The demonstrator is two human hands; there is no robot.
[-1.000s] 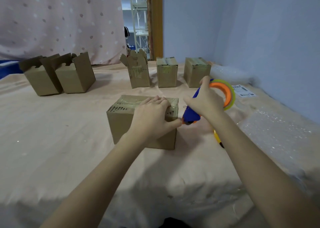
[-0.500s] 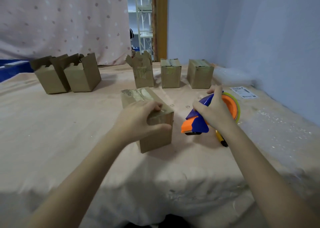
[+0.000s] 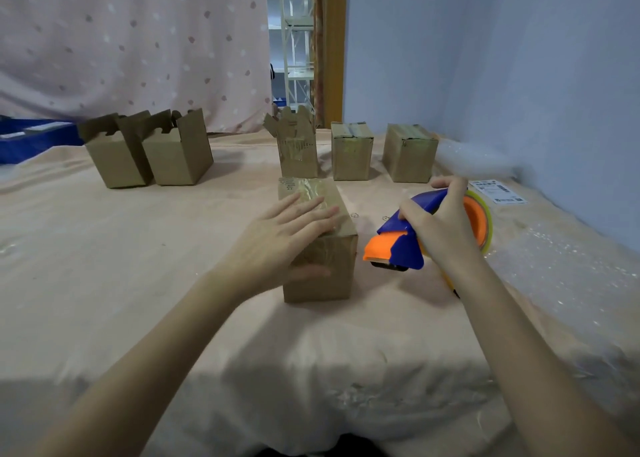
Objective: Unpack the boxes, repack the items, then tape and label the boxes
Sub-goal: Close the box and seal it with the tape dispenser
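A closed cardboard box (image 3: 320, 245) stands near the middle of the worktop (image 3: 138, 266), which is draped in a peach cloth. Shiny tape runs along its top and down its near face. The left hand (image 3: 280, 241) lies on it with fingers straight and spread across the top, the thumb reaching down the near face (pressing, not gripping).

Just right of the box, apart from it, the right hand (image 3: 440, 228) is clenched round a blue and orange tape dispenser (image 3: 408, 238), its orange nose pointing left toward the box. A roll of tape (image 3: 483, 219) sits on the dispenser behind the hand.

Farther back stand three more boxes in a row: one with its flaps up (image 3: 298, 148), then two closed ones (image 3: 351, 151) (image 3: 408, 153) to its right. At far left two open boxes (image 3: 149, 150) stand touching each other. A printed label sheet (image 3: 498, 191) lies at far right by the blue wall, and bubble wrap (image 3: 568, 269) covers the right edge of the worktop.
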